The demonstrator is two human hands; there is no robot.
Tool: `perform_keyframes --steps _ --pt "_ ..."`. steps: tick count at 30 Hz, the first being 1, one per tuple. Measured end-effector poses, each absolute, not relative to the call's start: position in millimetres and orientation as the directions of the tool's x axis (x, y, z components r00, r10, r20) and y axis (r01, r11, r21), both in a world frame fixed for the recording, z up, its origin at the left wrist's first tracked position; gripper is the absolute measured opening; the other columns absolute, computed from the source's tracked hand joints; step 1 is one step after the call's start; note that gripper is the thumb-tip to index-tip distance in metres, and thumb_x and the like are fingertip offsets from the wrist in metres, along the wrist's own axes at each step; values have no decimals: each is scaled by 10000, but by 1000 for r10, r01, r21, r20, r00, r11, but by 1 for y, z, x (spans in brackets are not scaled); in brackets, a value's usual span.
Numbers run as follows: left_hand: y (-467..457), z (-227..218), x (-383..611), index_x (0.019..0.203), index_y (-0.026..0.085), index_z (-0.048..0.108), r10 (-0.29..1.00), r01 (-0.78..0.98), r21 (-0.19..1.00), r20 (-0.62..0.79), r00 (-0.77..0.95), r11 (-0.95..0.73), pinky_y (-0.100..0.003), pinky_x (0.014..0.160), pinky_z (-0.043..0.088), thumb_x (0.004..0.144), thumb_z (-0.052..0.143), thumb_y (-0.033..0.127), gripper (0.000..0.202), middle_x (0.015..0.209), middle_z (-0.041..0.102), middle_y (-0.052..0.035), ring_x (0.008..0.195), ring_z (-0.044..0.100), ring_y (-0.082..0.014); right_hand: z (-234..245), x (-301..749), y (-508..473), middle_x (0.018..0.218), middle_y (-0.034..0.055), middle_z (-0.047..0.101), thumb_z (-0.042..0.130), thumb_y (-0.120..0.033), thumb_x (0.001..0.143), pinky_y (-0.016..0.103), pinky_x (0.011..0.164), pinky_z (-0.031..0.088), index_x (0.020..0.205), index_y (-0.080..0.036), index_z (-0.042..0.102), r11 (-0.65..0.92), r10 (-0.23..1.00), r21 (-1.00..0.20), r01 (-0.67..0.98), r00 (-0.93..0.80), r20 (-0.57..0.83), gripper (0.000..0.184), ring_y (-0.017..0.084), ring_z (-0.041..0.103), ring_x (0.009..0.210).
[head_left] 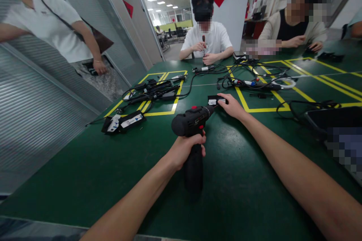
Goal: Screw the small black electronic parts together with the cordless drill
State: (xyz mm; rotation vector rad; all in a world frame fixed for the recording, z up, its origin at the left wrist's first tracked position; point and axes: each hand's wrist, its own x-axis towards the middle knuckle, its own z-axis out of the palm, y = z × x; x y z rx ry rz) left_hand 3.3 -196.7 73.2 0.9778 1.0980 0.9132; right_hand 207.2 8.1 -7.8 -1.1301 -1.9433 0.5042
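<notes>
Now, L hand [189, 147]: wrapped round grip of drill [190, 121], chuck end fwd-right; prob. held so to line up w/ black block [216, 101].
R hand [232, 106]: thumb & fingers pinching block's right end, prob. to steady it. Bit contact: can't tell, too small.
Block loc.: just past chuck, appears to rest on surface [113, 180], btwn cable groups.
Cables: L bundle [154, 92] & R bundle [251, 83] beyond, mostly within yellow tape [160, 113], apparently sorted by zone.
Labelled black parts [131, 120]: nr L bundle, well apart from drill.
Obstructions: drill body hides some surface; cables limit fwd. room.
Opp. side: co-worker [217, 37] w/ red-handled tool [203, 38].
</notes>
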Motion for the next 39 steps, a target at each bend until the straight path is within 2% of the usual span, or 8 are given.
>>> perform_keyframes --steps 39 --pt "-196 76 4 888 137 554 935 -101 943 -292 203 316 -241 535 423 689 598 203 214 770 543 -7 520 571 -107 -7 207 8 1199 101 583 517 -342 867 381 984 420 1263 -199 593 517 855 -684 515 -271 443 428 234 572 1076"
